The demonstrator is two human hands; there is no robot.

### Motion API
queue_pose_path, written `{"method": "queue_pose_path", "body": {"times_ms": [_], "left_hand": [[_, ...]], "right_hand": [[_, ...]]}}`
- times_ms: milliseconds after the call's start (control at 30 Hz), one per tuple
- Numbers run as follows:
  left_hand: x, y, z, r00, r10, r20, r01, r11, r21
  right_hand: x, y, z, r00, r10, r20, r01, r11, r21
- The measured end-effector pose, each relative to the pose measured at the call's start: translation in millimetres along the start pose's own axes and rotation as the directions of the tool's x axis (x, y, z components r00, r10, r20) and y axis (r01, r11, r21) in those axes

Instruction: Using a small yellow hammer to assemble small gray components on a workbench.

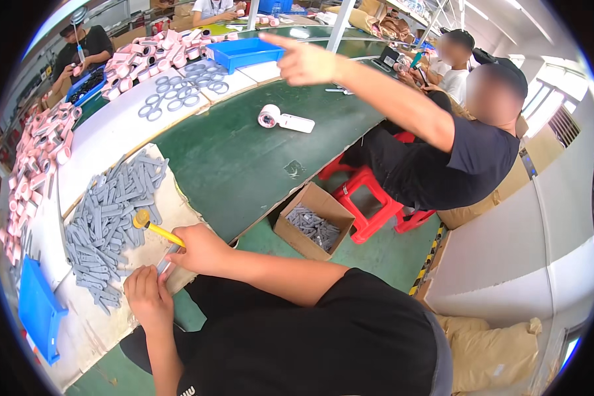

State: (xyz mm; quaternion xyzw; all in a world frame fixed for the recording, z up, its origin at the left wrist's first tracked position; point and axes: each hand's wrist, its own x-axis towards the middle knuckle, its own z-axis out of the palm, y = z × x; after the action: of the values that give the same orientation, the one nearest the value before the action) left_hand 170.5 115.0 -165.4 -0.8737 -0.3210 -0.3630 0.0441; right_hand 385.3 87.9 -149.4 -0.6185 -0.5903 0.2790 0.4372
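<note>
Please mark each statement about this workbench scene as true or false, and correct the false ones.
1. The right hand holds a yellow-handled tool. True.
2. The left hand rests beside a pile of pink parts. False: it is at a small grey part, next to the pile of grey parts.
3. The cardboard box on the floor is empty. False: it holds grey pieces.
4. A co-worker on a red stool points with an outstretched arm. True.
5. The blue tray lies on the floor. False: it lies on the bench.
</note>
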Motion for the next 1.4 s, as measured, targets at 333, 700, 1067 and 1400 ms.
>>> {"method": "queue_pose_path", "body": {"times_ms": [333, 700, 1067, 1400], "left_hand": [[11, 5, -9, 0.987, -0.036, 0.154, 0.023, 0.996, 0.088], [-1, 17, -5, 0.997, -0.078, 0.012, 0.079, 0.996, -0.029], [128, -38, -33, 0.933, -0.324, 0.154, 0.358, 0.86, -0.363], [453, -223, 17, 0.922, -0.241, -0.304, 0.186, 0.962, -0.2]], "right_hand": [[5, 1, -1, 0.99, -0.068, 0.127, 0.055, 0.993, 0.107], [0, 3, -5, 0.991, -0.076, 0.11, 0.088, 0.99, -0.11], [8, 13, -3, 0.993, -0.044, 0.11, 0.045, 0.999, -0.013], [6, 19, -1, 0.985, 0.019, 0.173, -0.021, 1.0, 0.006]]}}
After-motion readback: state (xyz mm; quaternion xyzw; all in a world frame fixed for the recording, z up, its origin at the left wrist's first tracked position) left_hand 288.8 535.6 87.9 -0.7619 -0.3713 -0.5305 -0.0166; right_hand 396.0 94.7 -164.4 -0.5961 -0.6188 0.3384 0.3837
